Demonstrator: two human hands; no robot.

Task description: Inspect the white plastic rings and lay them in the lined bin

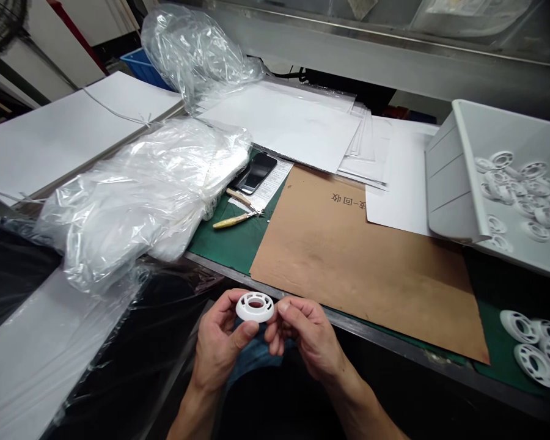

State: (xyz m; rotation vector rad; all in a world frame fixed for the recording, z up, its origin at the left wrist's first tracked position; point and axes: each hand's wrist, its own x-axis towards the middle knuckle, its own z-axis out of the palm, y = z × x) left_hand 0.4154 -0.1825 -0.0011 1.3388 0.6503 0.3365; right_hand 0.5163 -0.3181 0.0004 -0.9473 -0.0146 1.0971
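A white plastic ring [242, 313] with a round centre hole and slots around its top is held just off the near edge of the bench. My left hand [217, 339] grips it from the left, thumb at the front and fingers behind. At its right edge, my right hand [309, 336] is closed, thumb and forefinger pinched against the rim and the other fingers curled below. Whether those curled fingers hold anything small is hidden. Beyond both hands lies a flat brown cardboard sheet [348, 263] on the green bench top.
Several similar rings [536, 365] lie at the right, below a tilted white bin [449, 177] holding many more. Yellow-handled nippers [231, 221] and a phone [255, 173] rest left of the cardboard. Clear plastic bags [132, 183] and white sheets [288, 116] cover the left and back.
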